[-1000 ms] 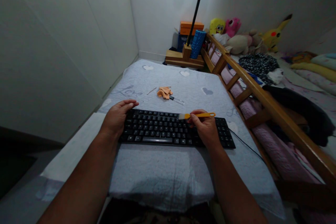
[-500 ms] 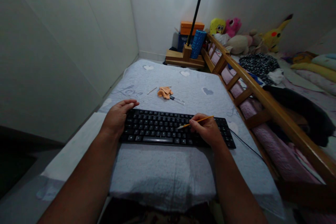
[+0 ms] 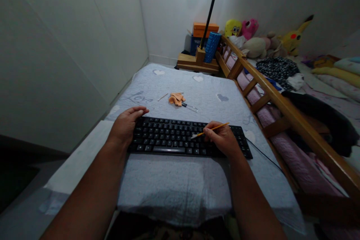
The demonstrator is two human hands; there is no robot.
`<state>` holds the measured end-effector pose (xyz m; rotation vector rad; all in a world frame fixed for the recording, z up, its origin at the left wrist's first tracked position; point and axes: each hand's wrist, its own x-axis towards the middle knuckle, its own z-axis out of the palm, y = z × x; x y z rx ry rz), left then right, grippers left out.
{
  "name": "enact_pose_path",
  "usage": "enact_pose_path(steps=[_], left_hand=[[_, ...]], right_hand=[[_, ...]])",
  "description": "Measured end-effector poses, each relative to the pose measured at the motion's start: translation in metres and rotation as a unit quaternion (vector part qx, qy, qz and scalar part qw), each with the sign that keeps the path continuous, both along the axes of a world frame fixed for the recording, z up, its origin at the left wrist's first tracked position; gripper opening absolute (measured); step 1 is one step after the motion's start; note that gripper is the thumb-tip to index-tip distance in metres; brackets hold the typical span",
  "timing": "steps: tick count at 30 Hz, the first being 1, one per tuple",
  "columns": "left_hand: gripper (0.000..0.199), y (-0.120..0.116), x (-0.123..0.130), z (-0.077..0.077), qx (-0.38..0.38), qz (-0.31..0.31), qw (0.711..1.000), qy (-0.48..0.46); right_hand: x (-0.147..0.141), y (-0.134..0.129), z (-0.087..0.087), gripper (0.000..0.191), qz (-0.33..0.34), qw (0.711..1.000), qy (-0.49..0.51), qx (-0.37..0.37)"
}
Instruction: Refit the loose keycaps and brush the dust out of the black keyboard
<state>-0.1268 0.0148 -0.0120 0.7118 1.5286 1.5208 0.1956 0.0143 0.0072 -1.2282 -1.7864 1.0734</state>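
Note:
A black keyboard (image 3: pixel 168 133) lies across the cloth-covered surface in front of me. At its left end, my left hand (image 3: pixel 125 124) grips the edge, with thumb and fingers pointing away from me. My right hand (image 3: pixel 221 137) pinches a thin brush (image 3: pixel 215 128) with a yellow handle. The pale bristles are down on the keys right of the middle, and that hand rests over the keyboard's right part, covering some keys. Beyond the keyboard sit a crumpled orange cloth (image 3: pixel 176 99), a tool with a dark handle and wire loop (image 3: pixel 192 108), and a thin stick (image 3: pixel 162 97).
A wooden bed rail (image 3: pixel 260 82) runs along the right, with plush toys and clothes behind it. The keyboard's cable (image 3: pixel 266 156) trails right. A lamp stand (image 3: pixel 210 9) with a wooden base and boxes stand at the back. A pale wall panel (image 3: pixel 92 45) is at left.
The brush has shifted very slightly over the same keys, its handle end a touch higher. My left hand and the keyboard have stayed in place.

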Motion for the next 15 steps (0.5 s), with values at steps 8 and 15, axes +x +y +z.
enact_pose_path(steps=[8,15], left_hand=[[0.022,-0.0004,0.0006,0.0010,-0.003,0.002,1.000,0.006],[0.022,-0.0006,0.0011,0.0019,-0.001,0.000,1.000,0.011]], right_hand=[[-0.0062,0.0003,-0.0025,0.017,-0.039,0.998,0.011,0.048],[-0.0017,-0.0011,0.0013,0.022,-0.005,1.000,-0.003,-0.002]])
